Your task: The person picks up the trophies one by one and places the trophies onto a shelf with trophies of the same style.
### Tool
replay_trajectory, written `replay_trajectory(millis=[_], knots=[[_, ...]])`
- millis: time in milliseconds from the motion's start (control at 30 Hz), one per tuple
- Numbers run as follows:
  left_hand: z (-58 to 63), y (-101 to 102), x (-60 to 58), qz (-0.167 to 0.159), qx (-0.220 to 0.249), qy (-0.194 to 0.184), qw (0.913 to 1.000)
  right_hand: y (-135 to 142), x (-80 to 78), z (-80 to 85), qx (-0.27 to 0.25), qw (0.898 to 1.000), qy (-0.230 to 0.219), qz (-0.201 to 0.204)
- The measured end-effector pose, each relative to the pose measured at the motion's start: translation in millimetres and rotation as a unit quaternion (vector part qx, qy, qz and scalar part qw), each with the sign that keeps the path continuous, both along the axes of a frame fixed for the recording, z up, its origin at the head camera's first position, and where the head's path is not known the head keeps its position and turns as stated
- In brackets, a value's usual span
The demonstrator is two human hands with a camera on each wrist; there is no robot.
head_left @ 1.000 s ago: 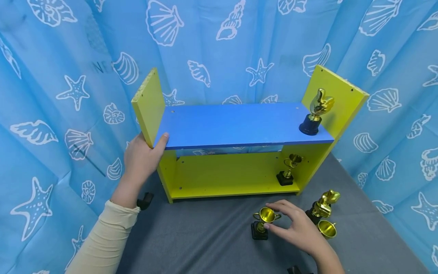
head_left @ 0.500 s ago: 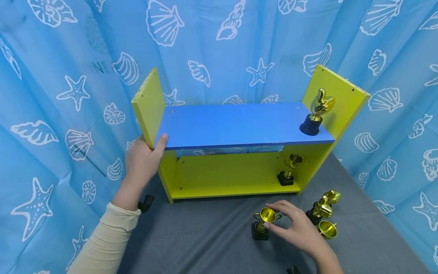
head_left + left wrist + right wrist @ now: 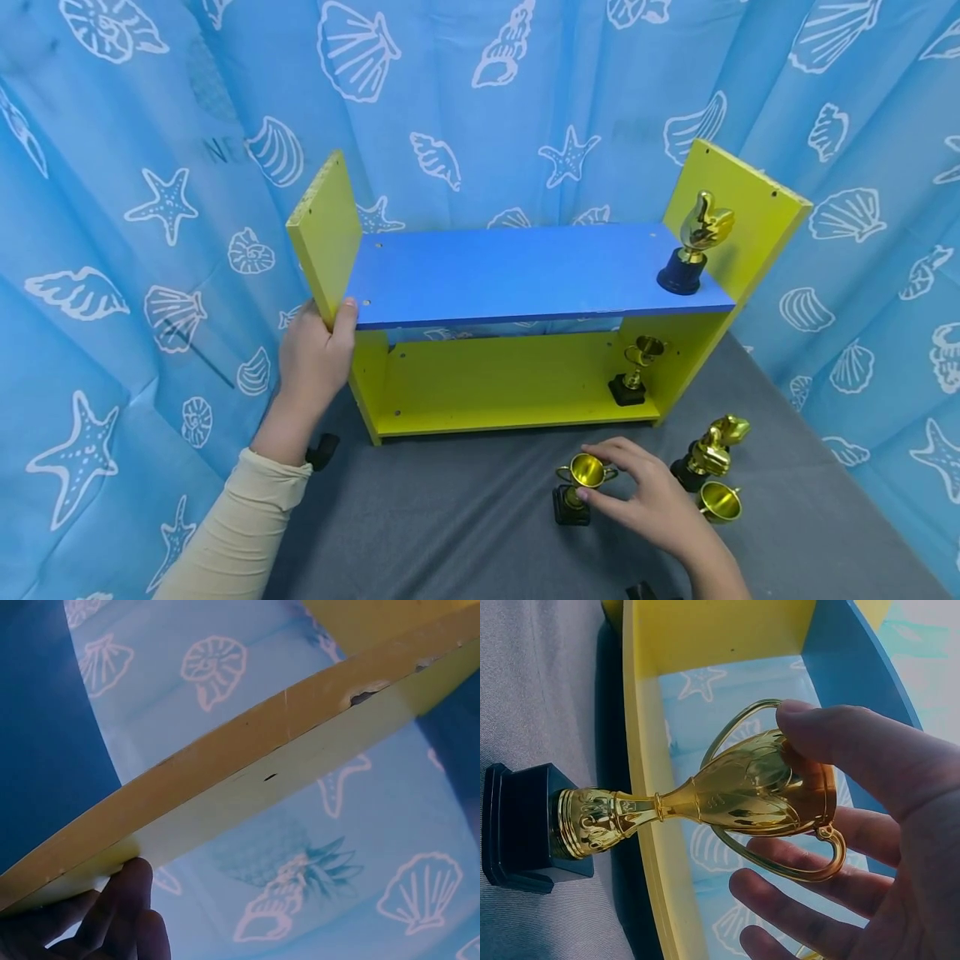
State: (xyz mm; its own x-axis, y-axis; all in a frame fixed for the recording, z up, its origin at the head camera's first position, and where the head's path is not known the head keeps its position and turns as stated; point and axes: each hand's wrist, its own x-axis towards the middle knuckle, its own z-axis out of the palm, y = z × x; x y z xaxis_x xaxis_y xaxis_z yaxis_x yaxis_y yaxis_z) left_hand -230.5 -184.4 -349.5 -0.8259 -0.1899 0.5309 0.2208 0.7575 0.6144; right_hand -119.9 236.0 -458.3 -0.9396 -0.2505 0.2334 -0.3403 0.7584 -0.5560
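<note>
My left hand [image 3: 315,358] grips the front edge of the left yellow side panel [image 3: 330,233] of a small shelf. Its thumb lies by the corner of the blue board [image 3: 510,275], and in the left wrist view fingertips [image 3: 135,874] touch the panel's outer face. On the grey cloth before the shelf, a gold trophy cup [image 3: 587,471] stands upright on its black base. My right hand [image 3: 648,500] holds this cup between thumb and fingers. The right wrist view shows the thumb on the cup [image 3: 742,787] near its rim, with fingers behind a handle.
A gold thumbs-up trophy [image 3: 701,229] stands at the right of the blue board, and another trophy cup [image 3: 637,358] on the yellow bottom board [image 3: 495,383] below it. Right of my right hand are a gold figure trophy [image 3: 708,454] and one more cup [image 3: 720,502]. A blue curtain [image 3: 465,108] hangs behind.
My left thumb has drawn back slightly leftward off the blue board's corner, and the left hand sits a little lower. The right hand and its trophy cup have stayed in place.
</note>
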Motion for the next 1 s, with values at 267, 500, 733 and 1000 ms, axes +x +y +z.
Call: replay_trajectory(millis=[267, 500, 733, 1000], knots=[[-1.8, 1.3, -1.7, 0.005, 0.009, 0.004, 0.9999, -2.0, 0.1, 1.6, -0.001, 1.0, -0.01, -0.005], [-1.6, 3.2, -2.9, 0.005, 0.02, 0.012, 0.9997, -3.1, -0.2, 3.4, -0.007, 1.0, -0.02, -0.007], [-1.9, 4.6, -4.1, 0.009, 0.019, 0.018, 0.9996, -3.9, -0.3, 4.6, -0.006, 1.0, -0.024, -0.009], [-3.3, 5.3, -5.7, 0.011, 0.025, 0.021, 0.9994, -4.5, -1.4, 3.6, -0.013, 1.0, -0.023, -0.004]])
